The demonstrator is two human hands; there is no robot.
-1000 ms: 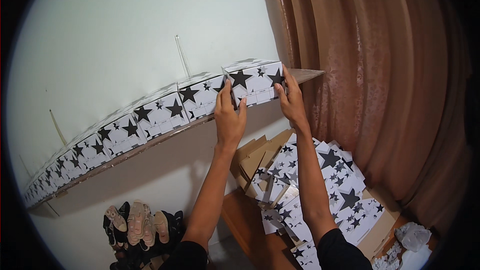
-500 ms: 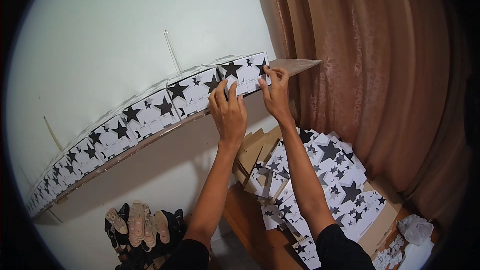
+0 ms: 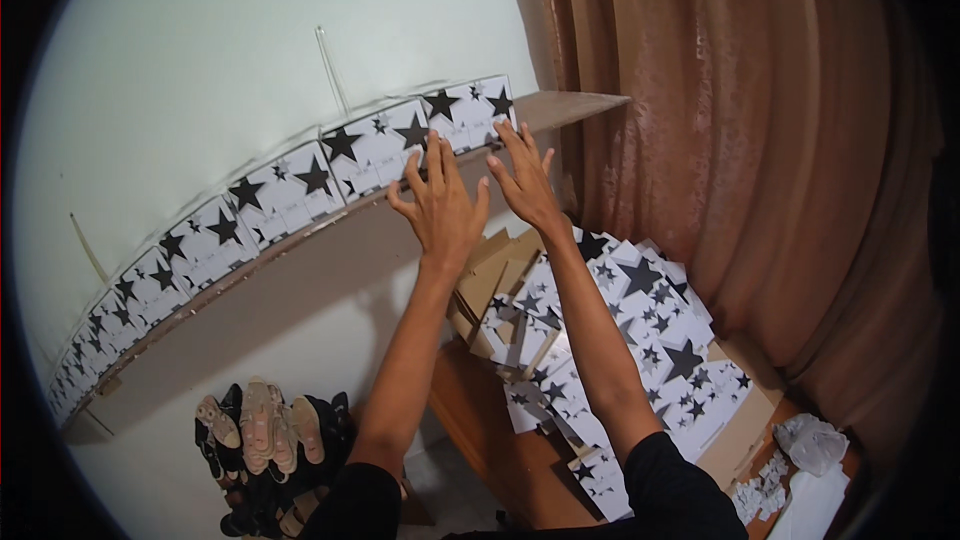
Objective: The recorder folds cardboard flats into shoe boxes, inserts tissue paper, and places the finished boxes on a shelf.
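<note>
A row of white boxes printed with black and grey stars stands on a wall shelf, and the rightmost box (image 3: 468, 118) is the one nearest both hands. My left hand (image 3: 445, 212) is raised with its fingers spread, fingertips in front of the seam between that box and the neighbouring box (image 3: 375, 152). My right hand (image 3: 524, 180) has its fingers stretched out at the lower right corner of the rightmost box. Neither hand grips anything. Whether the fingertips touch the box fronts, I cannot tell.
The bare end of the shelf (image 3: 575, 110) juts toward a brown curtain (image 3: 700, 120). Below, star-printed flat cardboard pieces (image 3: 640, 340) lie heaped on an orange-brown table (image 3: 475, 410). Sandals (image 3: 265, 430) hang at the lower left. A crumpled clear plastic bag (image 3: 810, 443) lies lower right.
My fingers have spread and straightened, and both hands have eased off the rightmost box. That box now appears more in line with its neighbour. The whole view has shifted slightly.
</note>
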